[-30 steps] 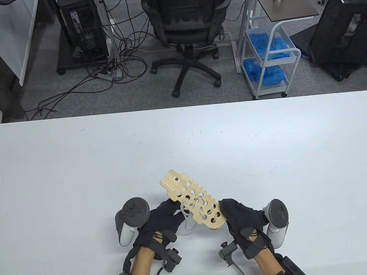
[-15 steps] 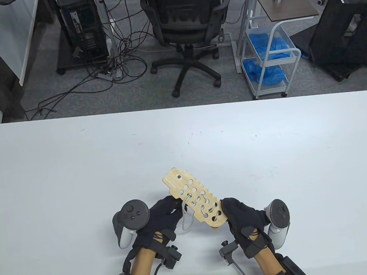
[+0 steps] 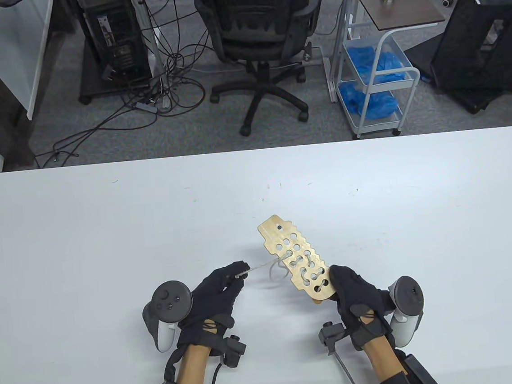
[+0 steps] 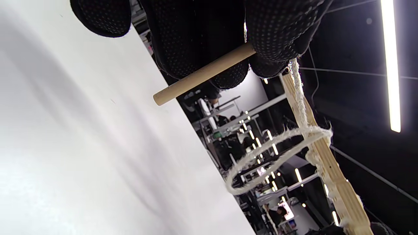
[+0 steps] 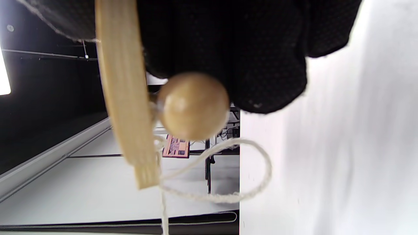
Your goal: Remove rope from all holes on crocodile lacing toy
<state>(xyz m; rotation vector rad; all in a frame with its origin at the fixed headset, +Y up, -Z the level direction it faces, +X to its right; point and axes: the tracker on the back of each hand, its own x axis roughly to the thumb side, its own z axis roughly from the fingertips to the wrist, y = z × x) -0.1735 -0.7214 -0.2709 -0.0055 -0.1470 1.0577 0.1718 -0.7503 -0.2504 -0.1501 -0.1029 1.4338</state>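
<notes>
Your left fingers [image 4: 271, 36] were clenched on the wooden needle [image 4: 202, 73] at the rope's free end, and your left hand [image 3: 216, 291] sat to the left of the toy with the rope [image 3: 263, 266] drawn taut from it to a hole. Your right fingers [image 5: 261, 58] were pinching the near end of the toy [image 3: 296, 258], with the bead [image 5: 192, 106] of the rope's other end tucked just below them, so your right hand [image 3: 356, 295] held the board tilted off the desk [image 3: 105, 224], its head pointing far.

A slack loop [image 4: 271, 160] hung beneath the board, near the hole you were pulling through. To do this pull well, I judge you needed to draw the needle straight out along the hole's line, leftward, until that loop closed up and ran through, and not sideways against the wood. Several holes toward the near end looked laced, so I judge much of the unthreading remained.
</notes>
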